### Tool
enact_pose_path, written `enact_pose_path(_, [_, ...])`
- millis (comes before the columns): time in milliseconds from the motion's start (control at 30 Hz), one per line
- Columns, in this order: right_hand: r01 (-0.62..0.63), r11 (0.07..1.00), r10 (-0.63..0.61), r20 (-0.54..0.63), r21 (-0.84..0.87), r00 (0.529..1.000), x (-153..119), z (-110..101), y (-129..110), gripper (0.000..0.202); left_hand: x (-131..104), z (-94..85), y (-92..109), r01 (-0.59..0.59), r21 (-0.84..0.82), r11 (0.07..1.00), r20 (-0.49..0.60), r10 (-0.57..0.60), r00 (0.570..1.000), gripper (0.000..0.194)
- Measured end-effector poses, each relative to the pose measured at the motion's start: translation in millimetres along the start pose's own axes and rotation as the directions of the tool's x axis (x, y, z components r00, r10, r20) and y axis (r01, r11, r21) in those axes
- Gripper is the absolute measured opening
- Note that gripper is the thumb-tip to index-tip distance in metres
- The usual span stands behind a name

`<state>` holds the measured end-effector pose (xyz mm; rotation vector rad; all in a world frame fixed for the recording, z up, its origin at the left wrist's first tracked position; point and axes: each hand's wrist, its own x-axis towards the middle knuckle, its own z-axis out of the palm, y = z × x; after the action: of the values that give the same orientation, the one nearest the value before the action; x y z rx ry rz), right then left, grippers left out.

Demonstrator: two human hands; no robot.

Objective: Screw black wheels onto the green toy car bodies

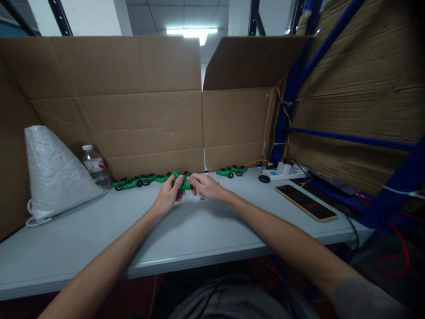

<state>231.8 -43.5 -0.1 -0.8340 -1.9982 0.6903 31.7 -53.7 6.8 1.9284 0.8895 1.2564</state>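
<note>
Above the table, near its back, my left hand [168, 193] is closed around a green toy race car [184, 186]. My right hand [206, 186] pinches at the right end of this same car; its fingers hide whether a small part is between them. A small dark ring [202, 198] shows just below the right fingers. Behind and left of my hands stands a row of similar green toy cars [130, 183] with black wheels. To the right, more green toy cars [231, 171] stand along the cardboard.
Cardboard panels [142, 119] wall the back of the white table [159, 248]. At left are a silvery white bag [59, 177] and a water bottle [96, 166]. A phone [305, 202], a power strip [282, 172], a black wheel [264, 179] and a blue frame [352, 138] occupy the right.
</note>
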Motion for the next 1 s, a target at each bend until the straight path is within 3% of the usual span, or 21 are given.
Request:
enact_pose_path(100, [0.048, 0.999, -0.048, -0.019, 0.013, 0.999, -1.1, -0.1, -2.3, 0.043, 1.7, -1.0, -1.3, -0.012, -0.005, 1.0, -0.012, 0.012, 1.0, 0.046])
enact_pose_path(200, [0.011, 0.999, -0.011, 0.023, 0.039, 1.0, -2.0, 0.2, -4.3, 0.037, 3.5, -2.0, -2.4, -0.017, -0.024, 1.0, -0.017, 0.017, 1.0, 0.046])
enact_pose_path(367, [0.103, 0.991, -0.109, -0.077, -0.081, 0.991, -1.1, -1.6, -6.0, 0.043, 4.2, -2.6, -0.6, -0.019, -0.039, 0.999, -0.026, 0.018, 1.0, 0.047])
enact_pose_path(667, [0.121, 0.976, -0.134, -0.057, -0.183, 0.989, -2.2, -1.5, -6.2, 0.034, 3.4, -3.3, 3.0, -0.022, -0.053, 0.998, -0.05, 0.019, 0.999, 0.049])
enact_pose_path(833, [0.171, 0.965, -0.192, -0.095, -0.197, 0.977, -0.7, -2.8, -5.3, 0.042, 2.1, -2.4, 5.5, -0.026, -0.047, 0.999, -0.044, 0.024, 0.999, 0.047])
enact_pose_path(1000, [0.168, 0.96, -0.188, -0.069, -0.224, 0.98, -0.3, -0.4, -4.1, 0.03, 4.1, -3.0, 2.1, -0.024, -0.064, 0.998, -0.051, 0.021, 0.998, 0.047])
